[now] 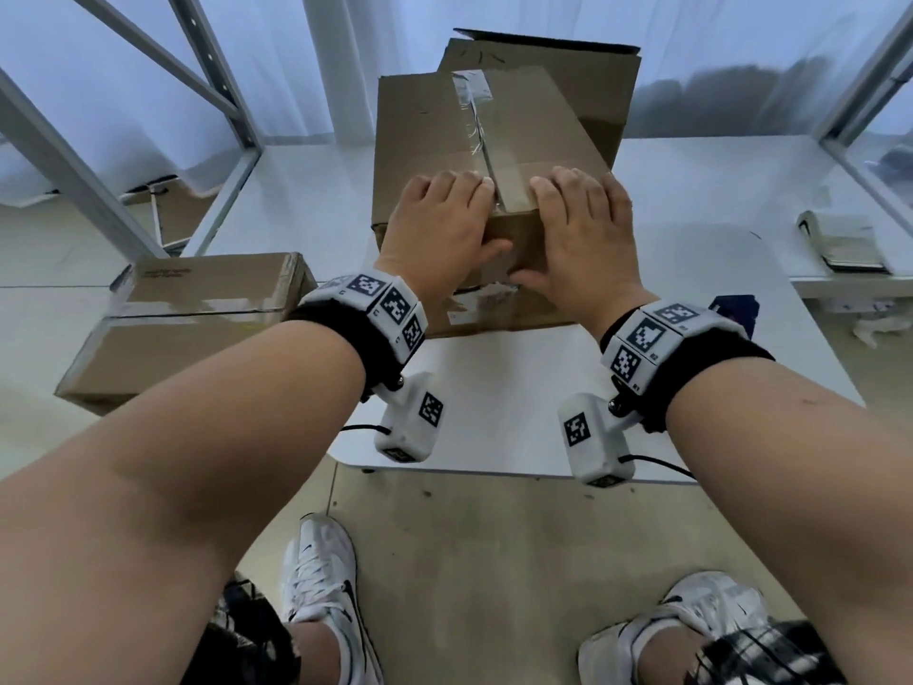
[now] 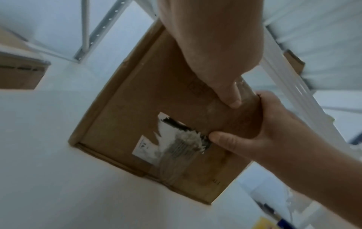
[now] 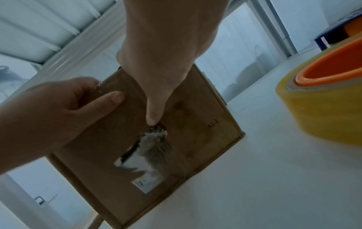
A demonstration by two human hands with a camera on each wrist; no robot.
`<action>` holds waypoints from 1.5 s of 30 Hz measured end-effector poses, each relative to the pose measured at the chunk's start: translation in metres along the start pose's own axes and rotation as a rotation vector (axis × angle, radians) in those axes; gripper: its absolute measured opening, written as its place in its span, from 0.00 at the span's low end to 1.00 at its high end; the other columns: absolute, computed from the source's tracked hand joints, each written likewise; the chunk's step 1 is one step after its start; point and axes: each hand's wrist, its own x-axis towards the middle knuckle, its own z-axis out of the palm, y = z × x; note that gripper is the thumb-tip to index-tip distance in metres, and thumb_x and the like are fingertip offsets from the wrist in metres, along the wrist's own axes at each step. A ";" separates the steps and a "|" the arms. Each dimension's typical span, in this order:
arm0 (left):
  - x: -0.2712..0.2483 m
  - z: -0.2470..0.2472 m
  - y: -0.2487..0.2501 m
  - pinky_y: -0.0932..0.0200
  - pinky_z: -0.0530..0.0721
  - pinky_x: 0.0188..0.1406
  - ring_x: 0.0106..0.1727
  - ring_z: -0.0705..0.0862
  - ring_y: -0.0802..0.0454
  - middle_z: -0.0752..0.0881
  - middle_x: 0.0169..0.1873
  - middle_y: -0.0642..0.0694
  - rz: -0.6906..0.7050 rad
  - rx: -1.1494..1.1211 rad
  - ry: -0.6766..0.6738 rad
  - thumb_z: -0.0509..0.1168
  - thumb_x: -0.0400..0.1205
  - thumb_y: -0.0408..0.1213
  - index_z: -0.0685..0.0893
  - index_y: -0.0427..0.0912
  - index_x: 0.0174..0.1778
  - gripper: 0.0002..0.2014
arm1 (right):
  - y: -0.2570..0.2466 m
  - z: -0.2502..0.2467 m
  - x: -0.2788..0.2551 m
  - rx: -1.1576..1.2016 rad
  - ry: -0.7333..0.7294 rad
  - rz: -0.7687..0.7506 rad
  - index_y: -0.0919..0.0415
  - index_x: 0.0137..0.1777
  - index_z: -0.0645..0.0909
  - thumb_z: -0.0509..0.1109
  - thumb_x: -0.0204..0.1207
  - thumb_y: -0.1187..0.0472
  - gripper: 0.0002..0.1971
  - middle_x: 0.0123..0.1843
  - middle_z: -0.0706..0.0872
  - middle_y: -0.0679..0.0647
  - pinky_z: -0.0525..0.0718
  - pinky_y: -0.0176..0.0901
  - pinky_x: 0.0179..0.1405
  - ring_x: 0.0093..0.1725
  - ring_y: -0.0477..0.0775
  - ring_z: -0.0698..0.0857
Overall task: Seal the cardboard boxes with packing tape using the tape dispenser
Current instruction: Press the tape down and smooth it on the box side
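Both hands, left and right, fingers flat, pressing glossy tape onto cardboard box.

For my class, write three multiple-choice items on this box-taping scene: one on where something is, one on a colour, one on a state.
1. Where does the tape roll lie?
A. on the white table
B. on the floor
C. on top of the box

2. What colour is the roll's core?
A. blue
B. orange
C. green

3. What are the left hand and right hand doing?
A. hanging idle
B. holding the roll
C. pressing on the box

Answers: A, the right wrist view shows it lying on the tabletop; B, orange shows inside the yellowish tape; C, both hands sit over its near top edge.
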 end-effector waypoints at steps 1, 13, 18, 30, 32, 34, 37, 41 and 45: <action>-0.001 0.003 0.000 0.45 0.76 0.60 0.62 0.80 0.39 0.81 0.64 0.39 0.006 0.039 -0.017 0.59 0.79 0.60 0.76 0.36 0.68 0.32 | 0.000 0.003 -0.001 -0.021 0.019 0.001 0.63 0.76 0.65 0.76 0.65 0.38 0.45 0.74 0.71 0.66 0.51 0.59 0.78 0.75 0.67 0.67; 0.013 -0.004 0.015 0.44 0.67 0.74 0.75 0.71 0.39 0.72 0.74 0.35 0.020 0.025 -0.083 0.62 0.79 0.60 0.65 0.35 0.76 0.38 | 0.013 -0.014 -0.004 0.251 0.042 -0.023 0.62 0.76 0.70 0.63 0.68 0.52 0.35 0.76 0.73 0.60 0.57 0.53 0.80 0.78 0.61 0.69; -0.011 0.009 0.021 0.45 0.76 0.62 0.63 0.79 0.40 0.79 0.65 0.39 0.086 0.169 -0.032 0.68 0.74 0.57 0.65 0.36 0.72 0.38 | 0.001 -0.011 -0.009 0.202 0.057 0.011 0.61 0.72 0.72 0.68 0.66 0.49 0.34 0.73 0.76 0.60 0.56 0.59 0.80 0.76 0.61 0.70; 0.009 -0.017 -0.061 0.42 0.44 0.81 0.84 0.46 0.44 0.51 0.84 0.51 -0.101 -0.382 -0.427 0.47 0.84 0.62 0.53 0.60 0.83 0.30 | -0.022 -0.020 0.018 -0.077 -0.124 -0.092 0.56 0.82 0.55 0.75 0.72 0.44 0.45 0.81 0.63 0.58 0.58 0.59 0.79 0.79 0.62 0.62; 0.005 -0.012 -0.052 0.46 0.43 0.81 0.84 0.44 0.44 0.50 0.84 0.49 -0.175 -0.427 -0.412 0.45 0.84 0.63 0.52 0.59 0.83 0.31 | -0.019 -0.023 0.023 -0.135 -0.185 -0.069 0.54 0.83 0.50 0.74 0.73 0.47 0.45 0.83 0.57 0.61 0.51 0.66 0.79 0.82 0.64 0.56; 0.001 -0.016 -0.034 0.46 0.44 0.81 0.84 0.45 0.43 0.50 0.84 0.46 -0.250 -0.408 -0.372 0.42 0.84 0.63 0.52 0.55 0.84 0.32 | -0.015 -0.028 0.025 -0.095 -0.209 0.120 0.52 0.83 0.47 0.71 0.75 0.58 0.43 0.84 0.49 0.64 0.41 0.74 0.77 0.83 0.67 0.47; -0.006 -0.025 -0.008 0.41 0.52 0.80 0.83 0.48 0.38 0.52 0.84 0.41 -0.398 -0.357 -0.350 0.40 0.85 0.62 0.53 0.51 0.84 0.33 | -0.010 -0.040 0.022 0.390 0.000 0.504 0.58 0.83 0.52 0.61 0.78 0.68 0.35 0.84 0.50 0.65 0.48 0.62 0.81 0.83 0.66 0.50; -0.011 -0.044 0.002 0.40 0.67 0.67 0.73 0.64 0.36 0.73 0.73 0.38 -0.349 -0.292 -0.281 0.41 0.86 0.52 0.75 0.48 0.71 0.25 | -0.018 -0.047 0.021 0.759 0.151 0.443 0.61 0.84 0.53 0.58 0.85 0.58 0.30 0.85 0.50 0.61 0.46 0.42 0.79 0.84 0.58 0.49; -0.021 -0.046 0.009 0.42 0.64 0.63 0.62 0.73 0.41 0.84 0.60 0.45 -0.217 -0.155 -0.107 0.45 0.84 0.46 0.83 0.45 0.56 0.21 | -0.035 -0.033 0.005 0.995 -0.238 0.484 0.56 0.83 0.31 0.53 0.85 0.43 0.40 0.84 0.29 0.59 0.39 0.49 0.80 0.83 0.54 0.33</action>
